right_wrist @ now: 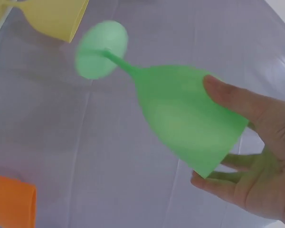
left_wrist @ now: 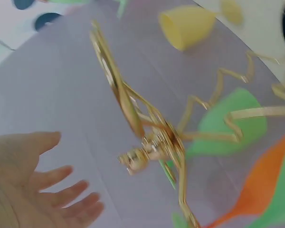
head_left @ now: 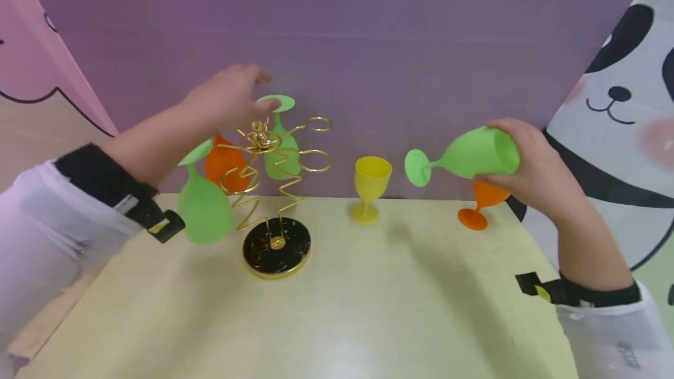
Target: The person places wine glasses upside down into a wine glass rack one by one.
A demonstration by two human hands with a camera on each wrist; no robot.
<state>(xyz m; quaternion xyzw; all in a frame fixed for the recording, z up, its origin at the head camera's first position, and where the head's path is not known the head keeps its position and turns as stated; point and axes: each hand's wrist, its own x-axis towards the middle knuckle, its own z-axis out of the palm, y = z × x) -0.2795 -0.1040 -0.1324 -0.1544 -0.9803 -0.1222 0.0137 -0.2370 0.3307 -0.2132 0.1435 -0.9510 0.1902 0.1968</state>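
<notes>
My right hand holds a green goblet in the air by its bowl, thumb on one side and fingers on the other. The goblet lies sideways, its foot pointing left and its mouth toward the palm. At the left, my left hand is over the top of a gold wire glass rack. In the left wrist view the left fingers are spread, with nothing between them. Upside down on the rack hang a green goblet at the back, an orange goblet and another green goblet.
A yellow goblet stands upright on the pale table, right of the rack's round black base. Below the right hand stands an orange goblet, partly hidden. Behind the table hangs a purple cloth.
</notes>
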